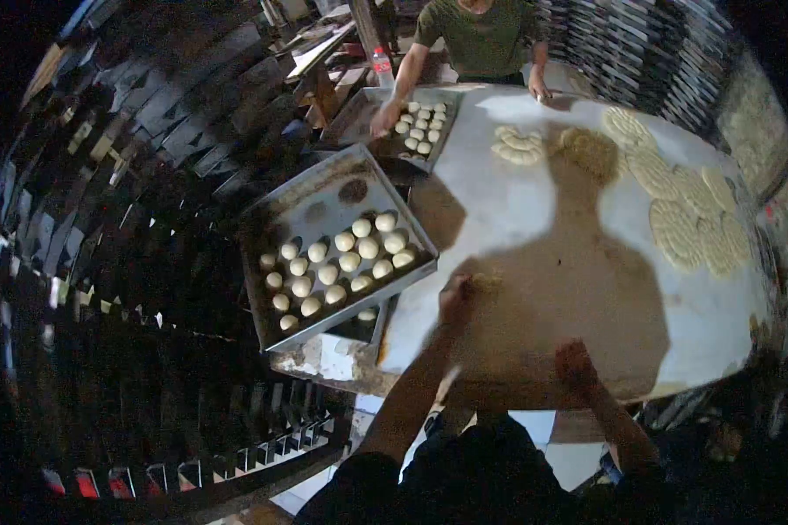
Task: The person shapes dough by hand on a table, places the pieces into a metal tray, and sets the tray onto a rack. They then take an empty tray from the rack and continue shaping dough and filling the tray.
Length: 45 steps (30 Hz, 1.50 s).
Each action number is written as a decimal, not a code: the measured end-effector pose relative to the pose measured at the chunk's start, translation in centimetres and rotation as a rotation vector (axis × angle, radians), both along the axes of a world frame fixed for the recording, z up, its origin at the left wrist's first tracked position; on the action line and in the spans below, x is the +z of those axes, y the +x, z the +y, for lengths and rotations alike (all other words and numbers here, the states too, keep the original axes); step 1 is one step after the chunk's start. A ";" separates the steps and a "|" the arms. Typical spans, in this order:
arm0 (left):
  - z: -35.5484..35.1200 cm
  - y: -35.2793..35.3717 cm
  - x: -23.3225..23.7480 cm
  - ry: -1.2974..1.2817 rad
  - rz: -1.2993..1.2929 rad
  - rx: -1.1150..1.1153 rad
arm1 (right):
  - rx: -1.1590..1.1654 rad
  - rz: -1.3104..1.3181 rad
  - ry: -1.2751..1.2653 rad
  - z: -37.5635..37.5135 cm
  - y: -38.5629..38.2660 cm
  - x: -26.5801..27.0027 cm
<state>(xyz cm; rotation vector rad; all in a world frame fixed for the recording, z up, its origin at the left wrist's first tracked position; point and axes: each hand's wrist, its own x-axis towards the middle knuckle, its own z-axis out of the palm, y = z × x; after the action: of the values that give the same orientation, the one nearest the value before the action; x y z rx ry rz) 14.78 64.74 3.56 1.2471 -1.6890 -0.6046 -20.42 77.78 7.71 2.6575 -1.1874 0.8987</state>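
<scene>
My left hand [455, 297] is closed low over the white tabletop [499, 210], in my shadow. Beside its fingers lies a small patch of brownish crumbs or seeds [488, 280]. Whether anything is inside that hand is too dark to tell. Near the table's front edge my right hand [576, 360] is curled closed, its contents hidden. Left of my left hand, a metal tray [324, 197] carries several round dough balls [327, 274] in its nearer part.
Across the table a person [477, 39] reaches with one hand [385, 117] into a second tray [350, 118] of dough balls. Flattened, patterned dough pieces [674, 232] lie at right. A grainy brown heap [587, 153] and ridged dough [518, 146] lie farther back. A bottle [381, 66] stands behind.
</scene>
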 end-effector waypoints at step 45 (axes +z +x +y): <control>7.9 12.7 11.3 0.122 -0.014 -0.220 | 0.407 0.122 0.393 -23.4 56.6 16.5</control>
<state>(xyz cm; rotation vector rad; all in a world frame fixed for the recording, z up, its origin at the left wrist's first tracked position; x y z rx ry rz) 27.43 72.66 14.83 1.1597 -1.8385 -0.8438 36.16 54.41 24.16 3.2959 -0.8852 0.5751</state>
